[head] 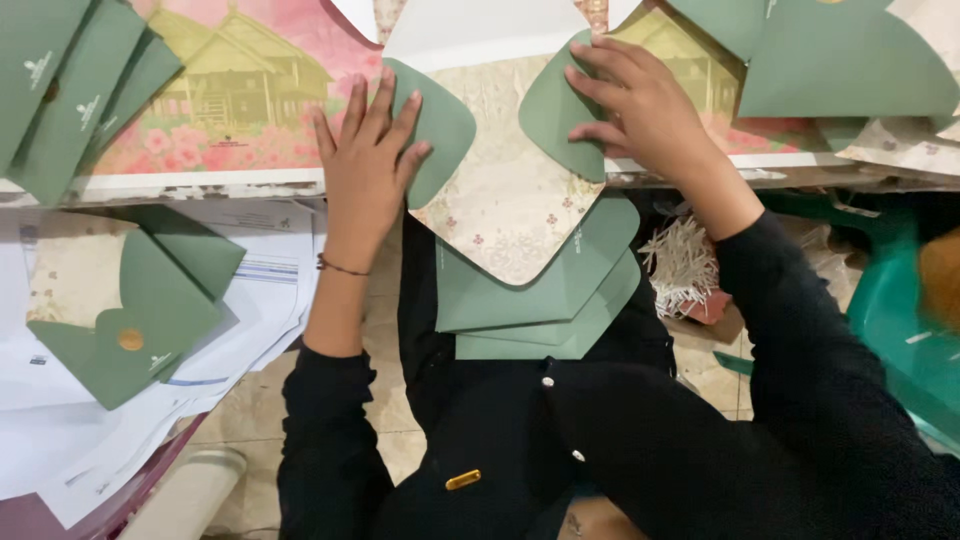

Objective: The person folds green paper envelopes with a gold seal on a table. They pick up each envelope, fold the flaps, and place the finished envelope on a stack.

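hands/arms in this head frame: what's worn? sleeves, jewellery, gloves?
Both hands are bare, no gloves and no rings that show. The left hand has a thin dark bracelet at the wrist. The left sleeve is black and pushed up toward the elbow, forearm uncovered. The right hand has nothing visible at the wrist; its black sleeve reaches nearly down to it.

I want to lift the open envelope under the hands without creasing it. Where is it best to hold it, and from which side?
Probably by the lower rounded flap of the open envelope, coming from the person's side. That flap hangs free past the table edge, so fingers could slip under it. The left hand and right hand press the green side flaps flat, and other envelopes crowd the far edge.
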